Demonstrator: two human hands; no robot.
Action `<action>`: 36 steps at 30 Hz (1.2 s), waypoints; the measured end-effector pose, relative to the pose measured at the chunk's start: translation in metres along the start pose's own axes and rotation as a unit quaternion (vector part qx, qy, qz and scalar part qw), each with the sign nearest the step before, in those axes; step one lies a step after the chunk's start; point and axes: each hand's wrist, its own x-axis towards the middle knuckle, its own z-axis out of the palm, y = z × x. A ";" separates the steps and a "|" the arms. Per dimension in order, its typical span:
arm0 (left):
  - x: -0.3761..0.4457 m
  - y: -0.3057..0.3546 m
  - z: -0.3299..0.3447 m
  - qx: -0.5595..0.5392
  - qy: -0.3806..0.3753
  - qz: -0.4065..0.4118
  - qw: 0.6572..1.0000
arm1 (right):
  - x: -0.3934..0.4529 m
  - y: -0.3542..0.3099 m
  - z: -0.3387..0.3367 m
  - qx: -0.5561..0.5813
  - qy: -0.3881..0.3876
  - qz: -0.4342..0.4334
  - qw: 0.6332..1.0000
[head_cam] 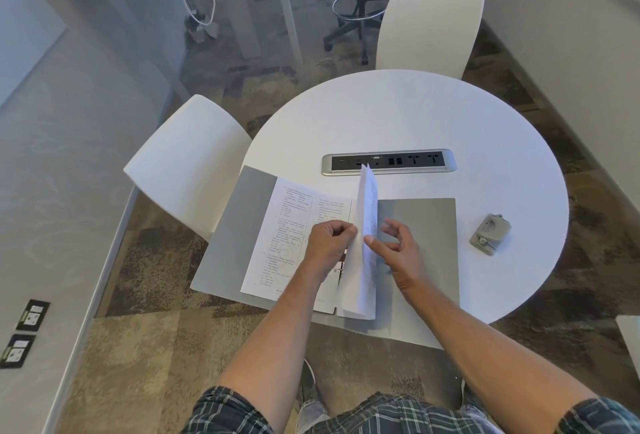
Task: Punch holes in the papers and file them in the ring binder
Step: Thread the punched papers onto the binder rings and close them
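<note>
On the round white tabletop your grey ring binder lay open at the near edge, with printed papers flat on its left half. You had a small stack of sheets standing on edge over the spine. Your left hand had its fingers curled, pinching that stack from the 9 o'clock side, while your right hand pressed its thumb against it from 3 o'clock, other fingers loosely spread. The grey hole punch sat at 3 o'clock from the binder, well apart. A power socket strip ran across at 12 o'clock, just behind the binder.
</note>
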 end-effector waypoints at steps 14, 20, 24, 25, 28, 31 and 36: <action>0.028 0.010 -0.089 0.313 0.188 0.064 0.929 | 0.008 0.013 0.002 -0.057 0.010 0.045 0.997; 0.032 -0.002 -0.120 0.391 0.267 0.056 0.879 | 0.017 0.021 -0.003 0.009 0.031 0.054 0.998; 0.030 -0.013 -0.127 0.441 0.258 0.053 0.858 | 0.021 0.019 -0.005 0.038 0.038 0.054 0.997; 0.029 -0.017 -0.127 0.463 0.259 0.046 0.846 | 0.021 0.018 -0.005 0.047 0.032 0.050 0.997; 0.026 -0.023 -0.118 0.534 0.284 0.055 0.795 | 0.020 0.010 -0.001 0.092 -0.016 0.032 0.995; 0.024 -0.016 -0.100 0.455 0.235 0.135 0.848 | 0.021 0.010 0.008 0.116 -0.083 0.006 0.990; 0.014 0.008 -0.067 0.171 0.025 0.028 0.985 | 0.014 -0.007 0.024 0.075 -0.127 0.046 0.988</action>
